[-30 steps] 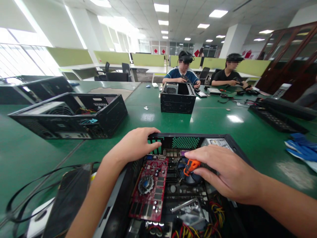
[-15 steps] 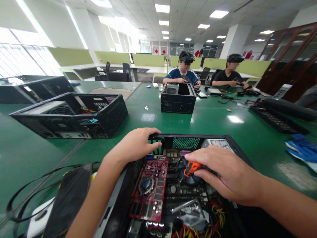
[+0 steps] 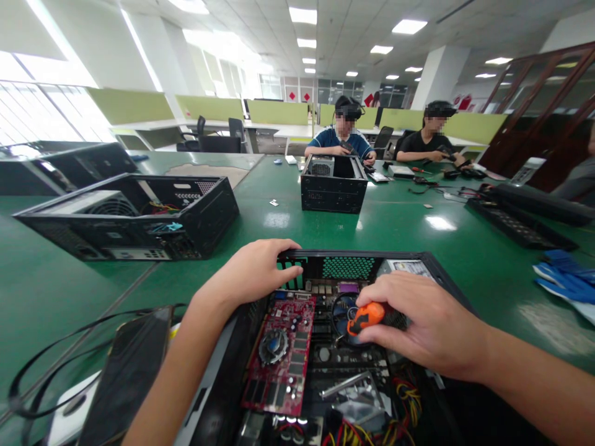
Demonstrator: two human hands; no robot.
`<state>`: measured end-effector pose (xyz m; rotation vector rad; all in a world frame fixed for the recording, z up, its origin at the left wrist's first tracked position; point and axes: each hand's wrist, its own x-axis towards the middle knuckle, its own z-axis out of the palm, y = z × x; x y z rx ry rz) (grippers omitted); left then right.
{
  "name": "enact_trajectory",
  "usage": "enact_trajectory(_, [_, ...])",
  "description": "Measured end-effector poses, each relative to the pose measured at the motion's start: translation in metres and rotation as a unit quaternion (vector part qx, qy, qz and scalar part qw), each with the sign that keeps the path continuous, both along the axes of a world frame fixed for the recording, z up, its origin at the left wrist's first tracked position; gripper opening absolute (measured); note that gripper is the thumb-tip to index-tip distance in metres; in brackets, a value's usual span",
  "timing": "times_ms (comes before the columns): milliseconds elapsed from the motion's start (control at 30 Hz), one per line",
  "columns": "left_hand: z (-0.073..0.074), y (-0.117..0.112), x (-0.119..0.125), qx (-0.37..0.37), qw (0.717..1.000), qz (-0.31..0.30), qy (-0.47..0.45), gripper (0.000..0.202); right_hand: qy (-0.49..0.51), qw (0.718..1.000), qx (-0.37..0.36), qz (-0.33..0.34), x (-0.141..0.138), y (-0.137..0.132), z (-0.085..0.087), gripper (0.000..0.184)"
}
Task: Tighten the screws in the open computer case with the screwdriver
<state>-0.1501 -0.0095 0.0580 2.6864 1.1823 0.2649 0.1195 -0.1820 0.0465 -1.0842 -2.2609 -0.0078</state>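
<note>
An open black computer case (image 3: 400, 255) lies right in front of me. My left hand (image 3: 258, 272) grips its far rim near the left corner, thumb on the inner side. Between the thumb and fingers of my right hand (image 3: 425, 319) is an orange and black screwdriver (image 3: 365, 318), held over the round cooling fan (image 3: 341, 310); its tip is hidden. Left of the fan sits a red graphics card (image 3: 300, 319) with its own small fan. Yellow and red cables (image 3: 409, 402) and a silver metal bracket (image 3: 348, 385) lie in the near part of the case.
Another open case (image 3: 204, 217) stands at left, and a smaller one (image 3: 332, 195) farther back. A dark flat panel (image 3: 134, 353) and black straps are beside my left arm. Blue gloves (image 3: 562, 279) lie at right. Two people (image 3: 341, 139) sit across the green table (image 3: 260, 217).
My right hand has turned, so the screwdriver handle now leans more to the right and shows more of its orange end. My left hand stays on the case rim.
</note>
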Motion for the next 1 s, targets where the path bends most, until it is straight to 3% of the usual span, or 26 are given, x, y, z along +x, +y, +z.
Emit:
enact_trajectory(67, [0.0012,-0.001,0.0003,-0.003,1.0,-0.001,-0.001,0.047,-0.003,1.0,-0.003,0.004,-0.0009,-0.0006,0.0014,0.021])
enact_trajectory(233, [0.004,-0.0033,0.0013,-0.008,1.0,-0.005,-0.002,0.046,-0.014,1.0,-0.003,0.019,-0.0024,-0.0021,0.0025,0.053])
enact_trajectory(300, [0.0039,-0.0031,0.0012,-0.006,1.0,-0.004,-0.001,0.044,-0.012,1.0,-0.004,0.021,-0.0023,-0.0023,0.0021,0.05])
enact_trajectory(467, [0.0032,-0.0021,0.0007,-0.005,1.0,-0.004,0.001,0.046,0.002,1.0,-0.005,0.016,-0.0008,-0.0016,0.0011,0.015])
enact_trajectory(633, [0.0029,-0.0019,0.0007,-0.004,1.0,-0.005,0.003,0.045,0.005,1.0,-0.001,0.027,-0.001,-0.0019,0.0013,0.017])
enact_trajectory(833, [0.0009,-0.0009,0.0006,-0.004,1.0,-0.003,-0.002,0.047,-0.011,0.999,0.005,0.038,-0.0023,-0.0024,0.0032,0.043])
enact_trajectory(1000, [0.0011,-0.0008,0.0007,-0.003,1.0,-0.003,-0.001,0.049,-0.004,1.0,-0.004,0.014,-0.0017,-0.0016,0.0031,0.024])
